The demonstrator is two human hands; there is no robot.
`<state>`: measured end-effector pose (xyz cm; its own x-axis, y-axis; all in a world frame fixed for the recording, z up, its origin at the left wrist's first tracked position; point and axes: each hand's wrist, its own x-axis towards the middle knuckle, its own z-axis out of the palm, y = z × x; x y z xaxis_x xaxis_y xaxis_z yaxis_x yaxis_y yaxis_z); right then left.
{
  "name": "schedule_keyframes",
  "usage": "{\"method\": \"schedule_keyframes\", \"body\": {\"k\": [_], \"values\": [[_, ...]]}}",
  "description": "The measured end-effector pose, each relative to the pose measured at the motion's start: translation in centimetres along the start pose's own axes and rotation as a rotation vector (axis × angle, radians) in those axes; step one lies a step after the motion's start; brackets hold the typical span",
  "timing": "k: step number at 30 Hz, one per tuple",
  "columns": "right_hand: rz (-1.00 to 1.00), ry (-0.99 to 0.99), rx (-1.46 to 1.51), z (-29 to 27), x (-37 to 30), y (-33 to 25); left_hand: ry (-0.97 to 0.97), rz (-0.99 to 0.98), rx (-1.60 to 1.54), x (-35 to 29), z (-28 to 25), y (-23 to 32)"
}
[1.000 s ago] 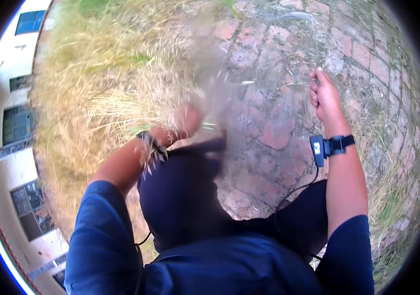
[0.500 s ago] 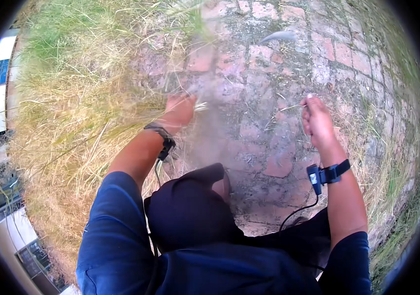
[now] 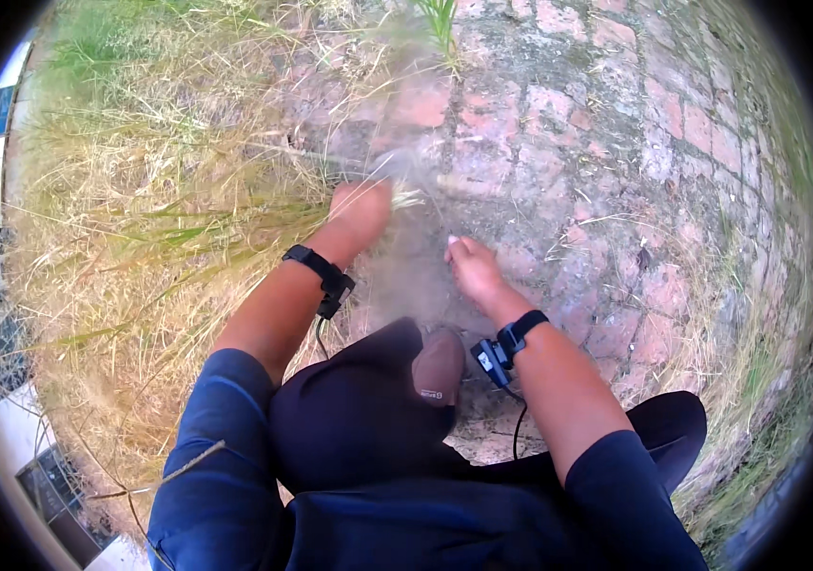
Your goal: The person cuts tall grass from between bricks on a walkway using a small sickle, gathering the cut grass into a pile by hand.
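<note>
My left hand (image 3: 361, 214) is closed around a bunch of long grass (image 3: 225, 224). Its yellow-green blades trail off to the left, and pale ends stick out on the hand's right side. My right hand (image 3: 475, 273) is closed too, low over the bricks and to the right of the left one. From it a thin grey curved blade (image 3: 404, 160), apparently a sickle's, reaches up past the pale ends, smeared by motion. The fingers hide its handle. I cannot tell whether the blade touches the grass.
Dry straw-coloured grass (image 3: 130, 314) covers the left side. Worn brick paving (image 3: 606, 190) runs along the right, with a green tuft (image 3: 440, 24) at the top. My shoe (image 3: 440, 366) is on the bricks. A dry twig (image 3: 187, 466) crosses my left sleeve. Both wrists carry strapped, cabled devices.
My right hand has swung left across the bricks towards my left hand, bringing the curved blade from the upper right. The left hand keeps its grip and has shifted slightly right.
</note>
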<state>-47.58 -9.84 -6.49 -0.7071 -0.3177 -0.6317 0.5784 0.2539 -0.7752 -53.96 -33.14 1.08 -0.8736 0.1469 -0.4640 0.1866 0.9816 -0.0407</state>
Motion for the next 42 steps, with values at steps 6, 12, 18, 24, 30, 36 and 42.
{"method": "schedule_keyframes", "body": {"k": [6,12,18,24,30,36,42], "values": [[0.258,-0.085,0.15,-2.3,-5.2,0.2,-0.042,0.035,-0.001,-2.0,0.7,-1.0],[-0.215,0.151,-0.329,-0.8,-2.1,-0.4,0.002,-0.018,-0.032,-1.0,0.6,-1.2],[-0.219,0.044,-0.302,-5.4,-6.7,4.7,0.062,-0.012,-0.119,-2.5,0.7,-0.8],[0.331,-0.05,0.3,-5.7,-8.6,-1.2,0.103,0.12,-0.069,-9.4,2.8,-2.2],[0.166,-0.004,0.161,-1.9,-4.2,-2.6,0.16,0.117,-0.078,-9.8,3.2,-2.1],[0.023,-0.126,-0.246,3.6,-2.2,-2.1,0.182,-0.162,-0.072,-6.4,6.6,-4.6],[-0.104,-0.129,-0.435,4.2,-0.4,-2.8,-0.069,-0.041,-0.053,-5.0,1.6,-3.5]]}}
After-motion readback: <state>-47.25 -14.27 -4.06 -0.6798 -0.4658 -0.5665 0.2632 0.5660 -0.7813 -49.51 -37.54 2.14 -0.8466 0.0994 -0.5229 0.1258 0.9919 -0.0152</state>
